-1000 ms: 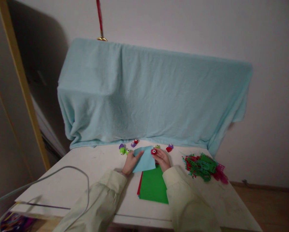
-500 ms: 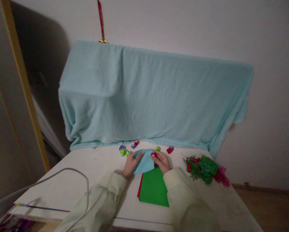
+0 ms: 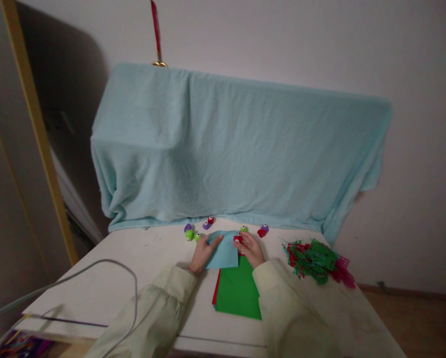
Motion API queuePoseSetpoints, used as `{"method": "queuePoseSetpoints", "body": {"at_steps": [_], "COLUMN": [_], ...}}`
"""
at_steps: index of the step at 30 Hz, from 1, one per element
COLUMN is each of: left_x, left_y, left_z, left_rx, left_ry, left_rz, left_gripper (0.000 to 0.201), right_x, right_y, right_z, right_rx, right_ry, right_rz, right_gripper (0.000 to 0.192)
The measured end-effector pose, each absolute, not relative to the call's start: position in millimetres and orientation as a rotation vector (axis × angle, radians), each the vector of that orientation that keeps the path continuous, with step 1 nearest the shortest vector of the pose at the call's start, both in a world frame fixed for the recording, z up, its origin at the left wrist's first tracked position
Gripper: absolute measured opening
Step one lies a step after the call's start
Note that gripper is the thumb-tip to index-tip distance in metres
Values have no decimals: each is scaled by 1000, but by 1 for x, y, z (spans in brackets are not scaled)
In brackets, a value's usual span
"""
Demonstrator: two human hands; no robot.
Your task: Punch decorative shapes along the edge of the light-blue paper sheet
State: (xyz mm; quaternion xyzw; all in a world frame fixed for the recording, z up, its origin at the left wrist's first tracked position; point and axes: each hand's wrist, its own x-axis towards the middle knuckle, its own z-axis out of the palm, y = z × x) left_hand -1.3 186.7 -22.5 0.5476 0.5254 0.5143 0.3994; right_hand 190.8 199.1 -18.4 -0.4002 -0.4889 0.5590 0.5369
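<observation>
A sheet of light blue paper (image 3: 223, 254) is in my left hand (image 3: 202, 253), whose thumb lies on top of it and fingers are beneath. My right hand (image 3: 252, 248) grips a small red craft punch (image 3: 238, 239) with a white top, at the upper right edge of the blue sheet. Whether the paper's edge sits inside the punch's slot is too small to tell. Below the blue sheet lies a stack of coloured paper, a green sheet (image 3: 240, 293) uppermost and a red edge showing at its left. A green punch (image 3: 244, 228) stands just beyond my right fingers.
More small punches lie at the back: green ones (image 3: 189, 235) and purple on the left, a red and purple pair (image 3: 263, 230) on the right. Perforated paper scraps (image 3: 312, 259) are heaped at right. A grey cable (image 3: 135, 283) loops over my left sleeve. A blue cloth (image 3: 245, 154) hangs behind.
The blue sheet's lower right corner has shifted slightly and its edge lies straighter. Both hands keep their holds and nearly the same places.
</observation>
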Motion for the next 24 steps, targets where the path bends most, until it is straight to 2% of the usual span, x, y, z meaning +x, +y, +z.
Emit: {"method": "queuePoseSetpoints", "body": {"at_steps": [13,24], "left_x": [0,1], "left_y": [185,185], "left_z": [-20,-22], "left_rx": [1392,1345], "left_ry": [1358,1279], "left_rz": [1260,1225], "left_gripper": [44,46], "right_x": [190,193], "right_y": [202,202], "right_z": [-28,-27], "right_rx": [-939,-919], "right_ry": [-1180,-1214], "right_rz": [1401,1448], "right_gripper": [45,41]}}
